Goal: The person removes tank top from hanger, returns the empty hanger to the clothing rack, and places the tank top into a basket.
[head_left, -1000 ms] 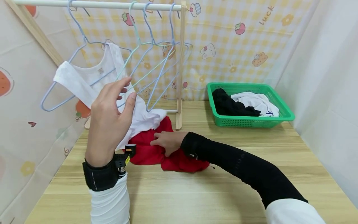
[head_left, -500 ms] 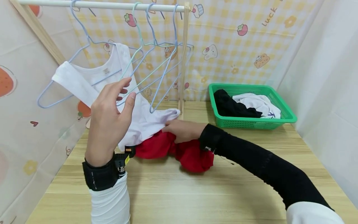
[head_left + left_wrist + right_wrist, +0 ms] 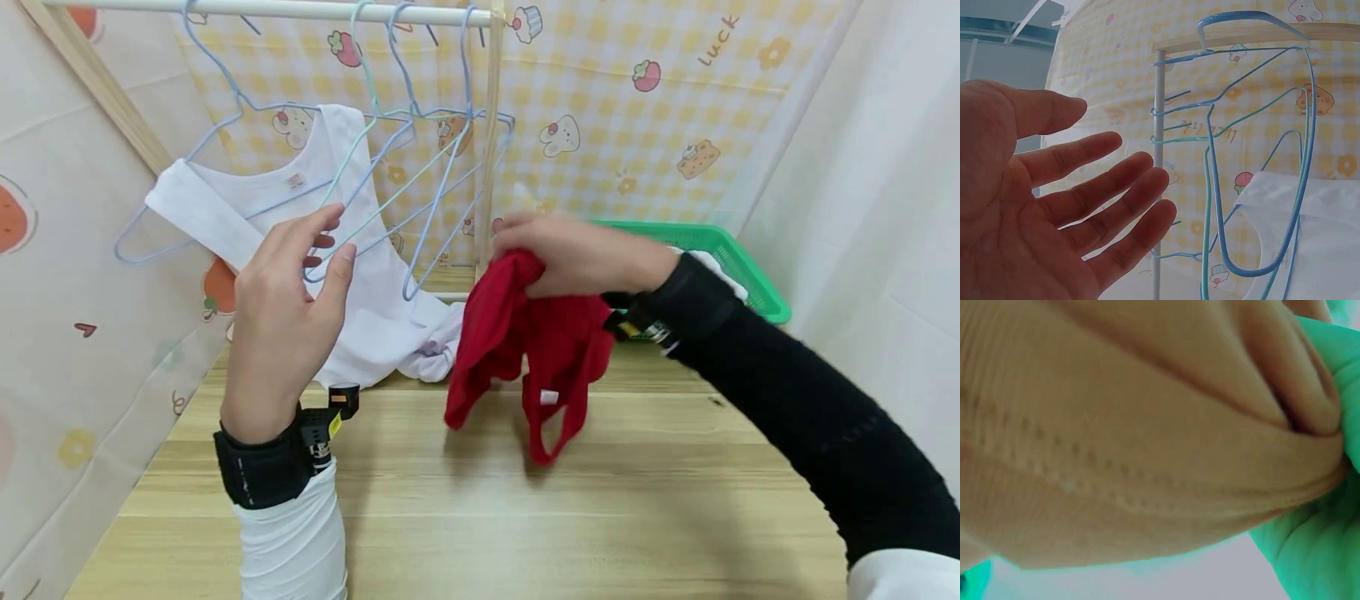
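Since half a second before, the red garment [image 3: 528, 346] had left the wooden table [image 3: 600, 500] and hung in the air, bunched in the curled fingers of the right hand [image 3: 581, 254]. That raised hand now hid much of the green basket [image 3: 738, 271]. The white tank top [image 3: 360, 283] stayed draped on its blue hanger [image 3: 225, 137], hem on the table. The left hand [image 3: 281, 321] stayed raised beside the empty hangers [image 3: 420, 167], fingers spread, gripping nothing.
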The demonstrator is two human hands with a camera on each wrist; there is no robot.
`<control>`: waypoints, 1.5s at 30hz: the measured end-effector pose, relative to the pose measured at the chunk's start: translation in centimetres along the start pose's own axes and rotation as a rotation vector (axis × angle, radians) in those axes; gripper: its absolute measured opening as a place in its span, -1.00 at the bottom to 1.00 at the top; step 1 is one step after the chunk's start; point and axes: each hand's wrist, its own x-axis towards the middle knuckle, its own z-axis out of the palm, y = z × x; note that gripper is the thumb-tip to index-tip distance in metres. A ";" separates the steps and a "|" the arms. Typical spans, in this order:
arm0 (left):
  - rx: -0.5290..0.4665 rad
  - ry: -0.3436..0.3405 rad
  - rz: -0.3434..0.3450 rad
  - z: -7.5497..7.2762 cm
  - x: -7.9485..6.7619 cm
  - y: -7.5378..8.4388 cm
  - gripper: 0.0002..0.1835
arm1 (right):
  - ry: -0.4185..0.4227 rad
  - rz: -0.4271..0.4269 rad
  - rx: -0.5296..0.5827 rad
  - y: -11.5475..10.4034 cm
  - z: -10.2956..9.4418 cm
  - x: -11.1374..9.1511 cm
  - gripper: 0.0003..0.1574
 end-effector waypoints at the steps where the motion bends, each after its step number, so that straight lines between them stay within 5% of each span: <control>1: -0.001 -0.001 -0.001 0.0 0.0 0.0 -0.59 | 0.025 0.018 -0.009 0.2 -1.3 -0.5 -0.66; 12: -0.009 -0.029 -0.012 0.1 0.0 0.0 -0.59 | 0.253 0.375 -0.248 5.5 -13.7 -6.1 -0.51; 17: -0.008 -0.037 -0.020 0.1 0.0 -0.1 -0.59 | 0.341 0.650 -0.204 9.5 -16.6 -8.2 -0.26; 20: -0.007 -0.041 -0.025 0.1 0.0 -0.2 -0.59 | 0.383 0.709 -0.217 11.6 -16.7 -9.2 -0.25; 26: -0.003 -0.065 -0.039 0.3 -0.1 -0.2 -0.57 | 0.417 0.601 -0.340 15.7 -13.2 -10.9 -0.51; 35: 0.006 -0.086 -0.043 0.5 -0.2 -0.4 -0.57 | 0.455 0.408 -0.312 21.3 -1.8 -11.6 -0.66; 39: 0.009 -0.096 -0.048 0.7 -0.3 -0.5 -0.56 | 0.329 0.379 -0.343 22.4 2.7 -11.3 -0.66; 45: 0.014 -0.092 -0.032 0.8 -0.3 -0.4 -0.57 | -0.069 0.489 -0.252 22.1 6.5 -9.6 -0.60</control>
